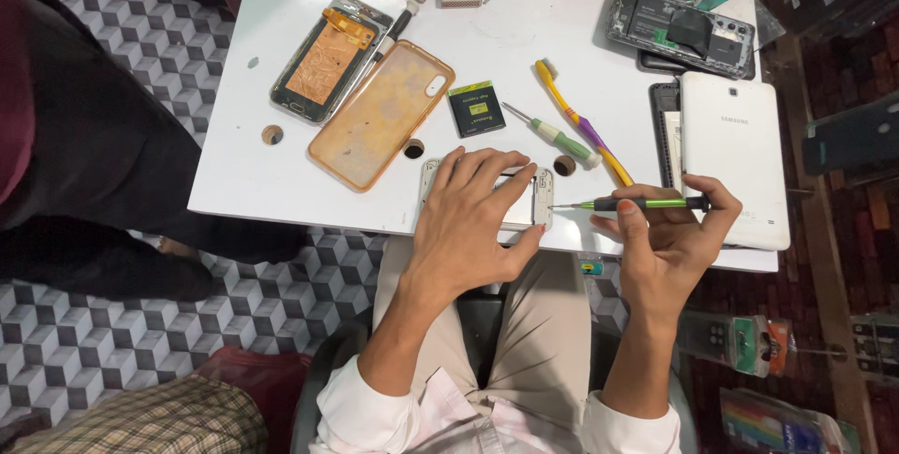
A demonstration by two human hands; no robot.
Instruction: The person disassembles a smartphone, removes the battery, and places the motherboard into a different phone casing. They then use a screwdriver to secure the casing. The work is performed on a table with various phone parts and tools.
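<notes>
My left hand (468,225) lies flat on a white phone frame (540,197) at the near edge of the white table (281,164), pressing it down. My right hand (670,234) pinches a thin green-and-black screwdriver (637,203), its tip pointing left and just touching the frame's right end. Most of the frame is hidden under my left hand.
On the table lie an opened phone with a copper back (326,59), an orange transparent case (382,114), a small black battery (476,109), a green screwdriver (552,134), a yellow-purple toothbrush (582,124), a white tablet (734,156) and another opened phone (679,31). A person in dark clothes (84,154) stands left.
</notes>
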